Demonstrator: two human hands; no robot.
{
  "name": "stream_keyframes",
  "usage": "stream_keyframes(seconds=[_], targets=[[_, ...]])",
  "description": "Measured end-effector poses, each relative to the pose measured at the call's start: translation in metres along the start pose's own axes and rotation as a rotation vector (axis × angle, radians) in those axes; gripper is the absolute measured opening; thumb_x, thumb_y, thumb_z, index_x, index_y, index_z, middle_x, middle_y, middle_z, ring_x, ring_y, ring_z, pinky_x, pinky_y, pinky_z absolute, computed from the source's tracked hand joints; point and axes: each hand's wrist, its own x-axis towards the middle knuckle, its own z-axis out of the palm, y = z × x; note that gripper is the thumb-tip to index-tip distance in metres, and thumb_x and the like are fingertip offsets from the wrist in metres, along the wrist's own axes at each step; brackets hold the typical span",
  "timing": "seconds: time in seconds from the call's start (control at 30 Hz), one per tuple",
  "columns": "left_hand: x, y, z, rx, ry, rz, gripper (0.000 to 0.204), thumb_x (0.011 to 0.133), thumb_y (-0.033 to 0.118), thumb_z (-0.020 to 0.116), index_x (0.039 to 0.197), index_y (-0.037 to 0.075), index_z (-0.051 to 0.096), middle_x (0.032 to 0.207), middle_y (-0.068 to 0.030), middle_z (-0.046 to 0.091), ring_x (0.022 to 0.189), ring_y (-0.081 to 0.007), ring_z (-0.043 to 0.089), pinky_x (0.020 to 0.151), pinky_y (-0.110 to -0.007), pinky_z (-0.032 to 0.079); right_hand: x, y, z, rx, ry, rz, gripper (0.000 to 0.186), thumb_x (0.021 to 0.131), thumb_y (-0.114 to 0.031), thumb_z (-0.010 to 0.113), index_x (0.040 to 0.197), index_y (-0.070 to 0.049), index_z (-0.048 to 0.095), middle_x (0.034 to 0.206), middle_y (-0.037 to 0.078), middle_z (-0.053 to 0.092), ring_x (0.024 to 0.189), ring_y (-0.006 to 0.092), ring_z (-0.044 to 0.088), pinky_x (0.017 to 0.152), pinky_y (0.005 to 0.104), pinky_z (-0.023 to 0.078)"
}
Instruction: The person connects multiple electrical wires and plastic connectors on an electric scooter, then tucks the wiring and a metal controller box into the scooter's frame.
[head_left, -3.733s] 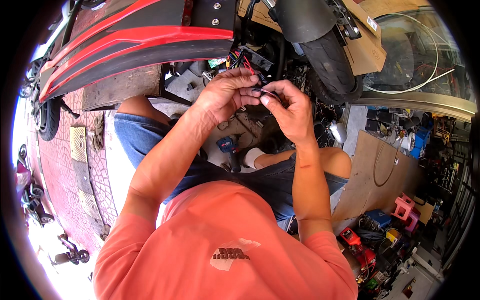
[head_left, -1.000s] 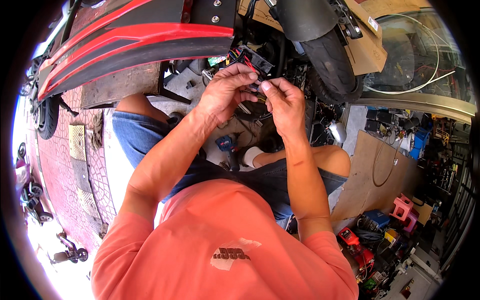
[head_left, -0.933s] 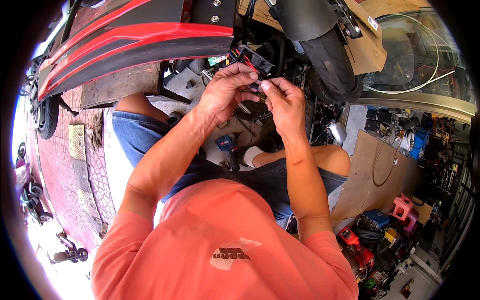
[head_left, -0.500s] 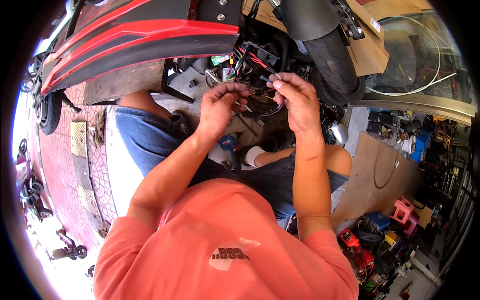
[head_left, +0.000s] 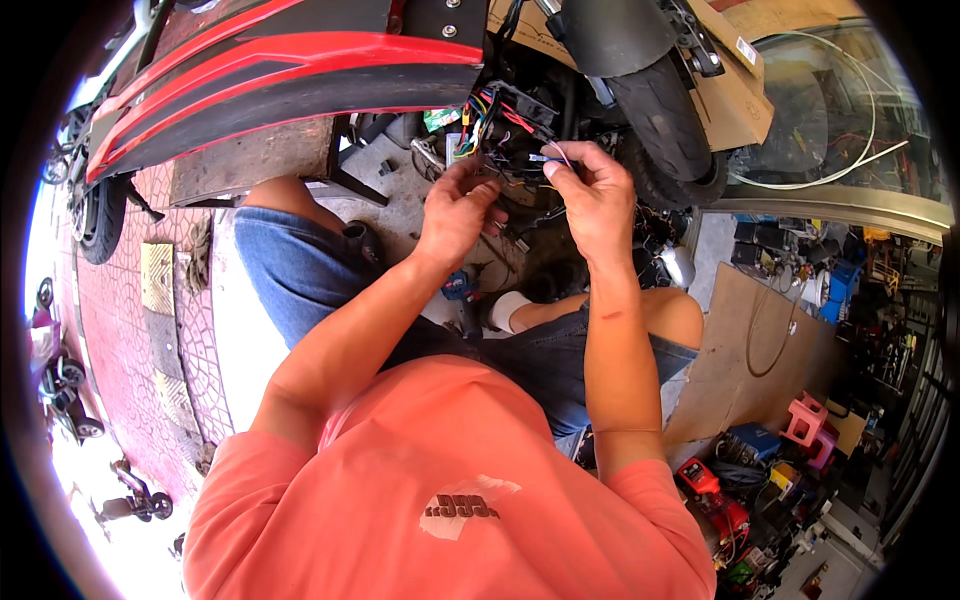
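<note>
My right hand point(head_left: 590, 200) pinches a thin wire with a small pale connector point(head_left: 543, 158) between thumb and fingers. My left hand point(head_left: 461, 212) is a little lower to the left, fingers curled and closed; what it holds, if anything, I cannot make out. Beyond both hands is a tangle of red, yellow and other coloured wires point(head_left: 515, 115) in an opened black housing, under a red and black scooter body point(head_left: 280, 65). A blue drill point(head_left: 460, 290) lies below, between my legs, partly behind my left wrist.
A front wheel point(head_left: 660, 120) with cardboard point(head_left: 740, 110) behind it stands at upper right. A dark bench point(head_left: 240, 165) is at left. A glass panel point(head_left: 830, 110), a board point(head_left: 750, 350), cluttered tools and pink stools point(head_left: 805, 420) fill the right side. Scooters point(head_left: 70, 390) stand outside.
My hands have moved apart from where they met earlier. The left moved down, fingers curled; the right shifted slightly right and up with the wire. More of the wire bundle now shows.
</note>
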Motion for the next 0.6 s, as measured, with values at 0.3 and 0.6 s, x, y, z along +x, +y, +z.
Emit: stream_keyframes(seconds=[0.3,0.6], targets=[[0.01,-0.005,0.009,0.019,-0.001,0.062,0.037,0.1,0.014,0.066,0.135,0.002,0.061,0.098,-0.0055,0.069,0.065,-0.0105,0.063,0.055,-0.025,0.05,0.0,0.004,-0.005,0.185,-0.018,0.043,0.01,0.091,0.0,0.072,0.101,0.002,0.073,0.083,-0.004,0.066,0.071,0.0013,0.051,0.063,0.0196,0.04],[0.01,-0.001,-0.022,-0.337,-0.058,-0.004,0.016,0.098,0.017,0.054,0.106,0.005,0.061,0.102,-0.0117,0.072,0.077,-0.0186,0.066,0.063,-0.033,0.053,0.006,0.005,-0.019,0.073,-0.092,0.099,0.009,0.09,-0.004,0.074,0.098,0.002,0.071,0.084,-0.003,0.067,0.074,0.002,0.055,0.066,0.0198,0.043]])
